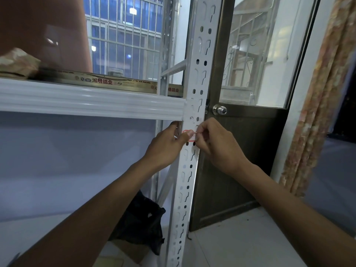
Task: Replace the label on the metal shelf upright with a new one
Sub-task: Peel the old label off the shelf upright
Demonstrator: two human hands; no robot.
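Note:
A white perforated metal shelf upright (187, 170) runs from top to bottom in the middle of the view. Just below the shelf beam, a small white label with a red border (190, 136) sits on the upright. My left hand (167, 145) grips the upright's left edge, its thumb pressing on the label. My right hand (215, 143) pinches the label's right edge between thumb and forefinger. Both hands hide most of the label.
A white shelf beam (86, 101) juts left from the upright, with a printed aluminium strip (107, 81) on top. Behind the upright stands a dark door with a round knob (219, 110). A black bag (142, 222) lies on the floor below.

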